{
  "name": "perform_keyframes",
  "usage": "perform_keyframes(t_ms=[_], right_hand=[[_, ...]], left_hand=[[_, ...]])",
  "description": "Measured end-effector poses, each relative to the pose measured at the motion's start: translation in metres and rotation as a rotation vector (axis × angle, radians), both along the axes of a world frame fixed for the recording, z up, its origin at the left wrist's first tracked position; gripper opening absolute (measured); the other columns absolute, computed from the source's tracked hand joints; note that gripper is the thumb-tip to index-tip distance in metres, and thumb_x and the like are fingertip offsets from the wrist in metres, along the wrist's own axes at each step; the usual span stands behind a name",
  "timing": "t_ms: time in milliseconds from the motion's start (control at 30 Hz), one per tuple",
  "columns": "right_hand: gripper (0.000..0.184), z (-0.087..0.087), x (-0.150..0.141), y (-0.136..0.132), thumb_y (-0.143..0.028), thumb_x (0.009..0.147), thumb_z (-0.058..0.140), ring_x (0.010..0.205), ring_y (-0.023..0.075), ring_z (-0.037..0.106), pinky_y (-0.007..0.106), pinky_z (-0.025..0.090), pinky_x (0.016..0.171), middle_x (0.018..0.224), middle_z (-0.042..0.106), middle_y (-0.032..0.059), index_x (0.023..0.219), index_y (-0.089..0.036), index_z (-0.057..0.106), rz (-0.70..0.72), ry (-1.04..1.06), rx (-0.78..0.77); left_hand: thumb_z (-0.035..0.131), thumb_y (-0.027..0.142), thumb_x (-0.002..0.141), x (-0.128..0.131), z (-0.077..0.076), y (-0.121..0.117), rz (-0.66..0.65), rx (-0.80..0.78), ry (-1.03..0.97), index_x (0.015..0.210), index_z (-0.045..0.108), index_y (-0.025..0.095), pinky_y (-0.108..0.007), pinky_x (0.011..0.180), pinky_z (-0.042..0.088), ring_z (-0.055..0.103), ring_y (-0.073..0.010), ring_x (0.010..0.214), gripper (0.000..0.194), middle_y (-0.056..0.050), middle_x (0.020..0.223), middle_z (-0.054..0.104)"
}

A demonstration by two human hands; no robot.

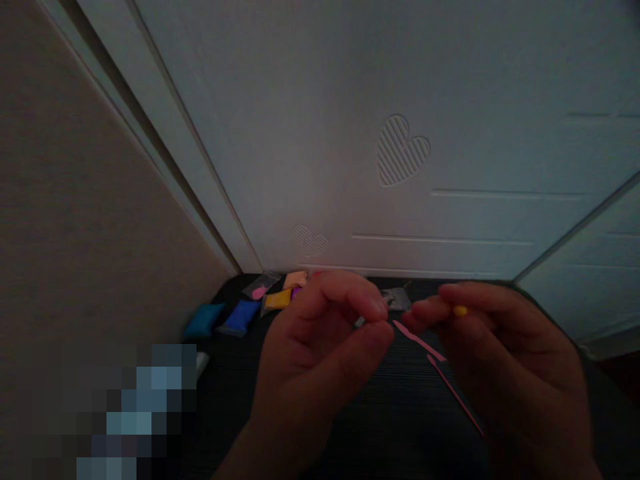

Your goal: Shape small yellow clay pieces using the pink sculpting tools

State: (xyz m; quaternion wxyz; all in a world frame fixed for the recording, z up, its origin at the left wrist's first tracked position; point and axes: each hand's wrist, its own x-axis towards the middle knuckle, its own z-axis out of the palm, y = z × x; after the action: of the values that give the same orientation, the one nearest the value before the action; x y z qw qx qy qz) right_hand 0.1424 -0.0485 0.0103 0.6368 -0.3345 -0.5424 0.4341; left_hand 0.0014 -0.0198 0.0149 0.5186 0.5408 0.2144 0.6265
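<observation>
Pinching lightly probably kept the yellow ball point(460, 311) round; right hand point(525, 360) held it, three o'clock from left hand point(315, 360), whose thumb and fingertip met, nothing visible between.

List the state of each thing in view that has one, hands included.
Left hand: raised, thumb and index tips together.
Right hand: raised, pinching the yellow bit.
Yellow bit: held, off the table.
Pink tools: lying flat, unheld.
Blue packet: full, lying down.
Teal packet: full, lying down.
</observation>
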Motion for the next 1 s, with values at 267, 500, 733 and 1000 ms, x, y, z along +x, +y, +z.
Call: perform_keyframes(t_ms=[267,500,733,1000], right_hand=[[0.019,-0.0015,-0.0016,0.0004,-0.009,0.073,0.058,0.076,0.0106,0.061,0.021,0.052,0.068,0.084,0.064,-0.0024,0.084,-0.025,0.058,-0.009,-0.024,0.043],[0.020,-0.0040,-0.0020,0.0013,-0.008,0.070,0.063,0.075,0.0110,0.059,0.022,0.049,0.069,0.079,0.062,-0.0033,0.081,-0.023,0.056,-0.062,-0.077,0.091],[0.015,-0.0041,-0.0083,-0.0006,-0.015,0.080,0.052,0.074,0.0074,0.059,0.016,0.047,0.069,0.080,0.064,-0.0047,0.088,-0.025,0.060,-0.187,-0.191,0.109],[0.020,-0.0077,-0.0036,0.0028,-0.008,0.069,0.063,0.077,0.0108,0.058,0.022,0.048,0.070,0.080,0.061,-0.0035,0.081,-0.022,0.054,-0.086,-0.087,0.152]], left_hand=[[0.059,0.020,0.071,-0.0017,-0.0020,0.0022,-0.015,0.005,-0.023,0.074,0.057,0.021,-0.029,0.063,0.042,0.047,-0.0145,0.069,0.004,-0.002,0.071,0.049],[0.059,0.019,0.070,0.0012,0.0006,0.0017,-0.006,0.000,-0.041,0.072,0.056,0.021,-0.027,0.061,0.041,0.047,-0.0133,0.067,0.004,0.000,0.068,0.048],[0.060,0.018,0.070,-0.0013,-0.0013,0.0027,-0.035,0.017,-0.039,0.072,0.057,0.021,-0.028,0.062,0.040,0.046,-0.0139,0.068,0.004,-0.001,0.068,0.049],[0.059,0.017,0.070,-0.0008,0.0002,0.0014,-0.030,0.009,-0.036,0.072,0.056,0.020,-0.029,0.064,0.039,0.046,-0.0140,0.068,0.004,-0.001,0.068,0.048]])
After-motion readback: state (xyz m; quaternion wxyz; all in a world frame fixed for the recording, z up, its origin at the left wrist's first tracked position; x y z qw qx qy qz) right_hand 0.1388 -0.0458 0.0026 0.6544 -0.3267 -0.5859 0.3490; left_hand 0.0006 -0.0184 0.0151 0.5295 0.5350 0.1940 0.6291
